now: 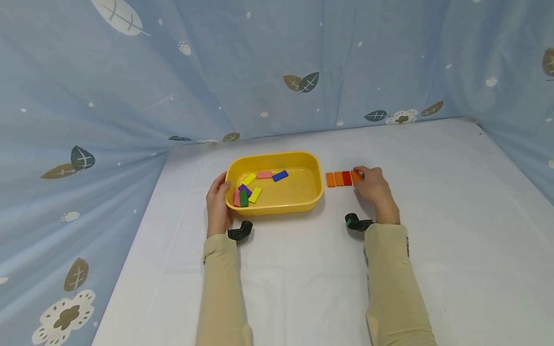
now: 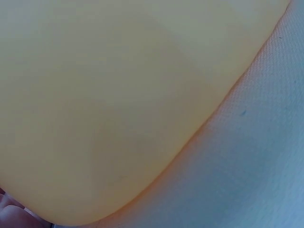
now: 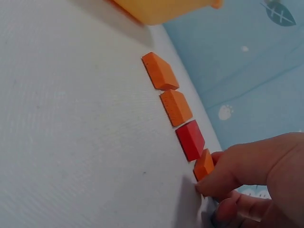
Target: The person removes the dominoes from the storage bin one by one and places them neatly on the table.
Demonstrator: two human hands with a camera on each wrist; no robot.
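Observation:
A yellow tray [image 1: 277,210] holds several coloured blocks, among them a blue block [image 1: 280,176] and a green block [image 1: 244,199]. My left hand [image 1: 218,206] grips the tray's left end, thumb at the rim. To the right of the tray lies a row: an orange block [image 1: 331,179], a second orange block [image 3: 176,108], a red block [image 3: 190,140] and, at the right end, another orange block [image 3: 204,165]. My right hand [image 1: 377,192] pinches that end block between thumb and finger, down on the table beside the red one.
A white cloth [image 1: 303,278] covers the table. Behind it and at the left hangs a blue patterned curtain [image 1: 242,62]. Dark devices sit at both wrists, the left one [image 1: 240,231] just in front of the tray, the right one [image 1: 357,223] nearer than the row.

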